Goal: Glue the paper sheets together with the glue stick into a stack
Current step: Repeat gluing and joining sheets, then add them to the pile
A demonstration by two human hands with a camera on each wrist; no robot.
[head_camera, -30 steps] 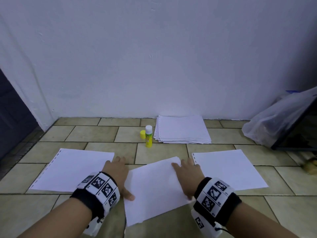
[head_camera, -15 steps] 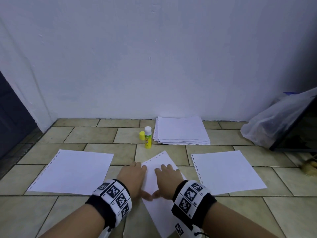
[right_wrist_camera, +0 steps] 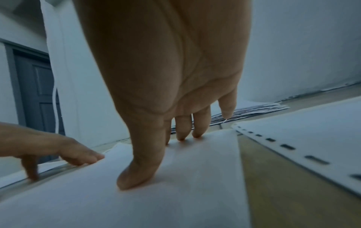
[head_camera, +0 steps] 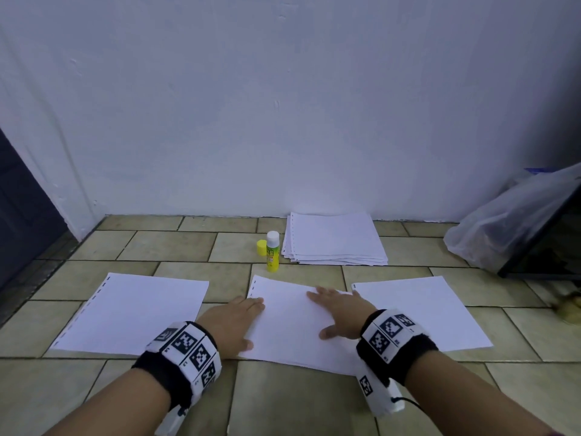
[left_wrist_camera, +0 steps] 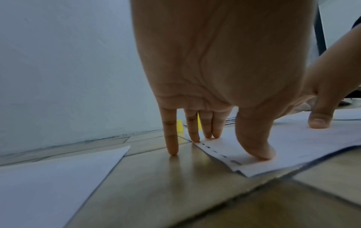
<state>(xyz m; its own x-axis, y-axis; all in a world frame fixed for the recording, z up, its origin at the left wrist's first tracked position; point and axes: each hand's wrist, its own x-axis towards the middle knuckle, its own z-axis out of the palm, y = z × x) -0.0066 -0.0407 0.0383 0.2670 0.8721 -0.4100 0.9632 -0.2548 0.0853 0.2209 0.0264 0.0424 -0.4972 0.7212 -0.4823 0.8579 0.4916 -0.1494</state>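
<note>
**A:** Middle sheet (head_camera: 292, 325) lay flat on the tiled floor (head_camera: 283, 404), between the left sheet (head_camera: 135, 313) and the right sheet (head_camera: 418, 309). Looked like two layers at the near corner in the left wrist view, but too blurry to swear by. Punched strip down its left edge.

**B:** Left hand (head_camera: 234, 322) was flat and spread at that punched edge, fingertips half on paper, half on tile. Right hand (head_camera: 339, 313) was splayed flat on the sheet's far right part. Nothing gripped by either, just pressed down.

**A:** Thin, floppy, probably slid easily on the glazed tile. Best pinned with flat palms, lifted only by a corner or edge. Creased fast otherwise.

**B:** Glue stick (head_camera: 272, 251) stood upright and uncapped just beyond, yellow cap (head_camera: 261, 247) beside it, spare pile (head_camera: 333, 239) by the wall (head_camera: 283, 105). Plastic bag (head_camera: 509, 221) off right.
</note>
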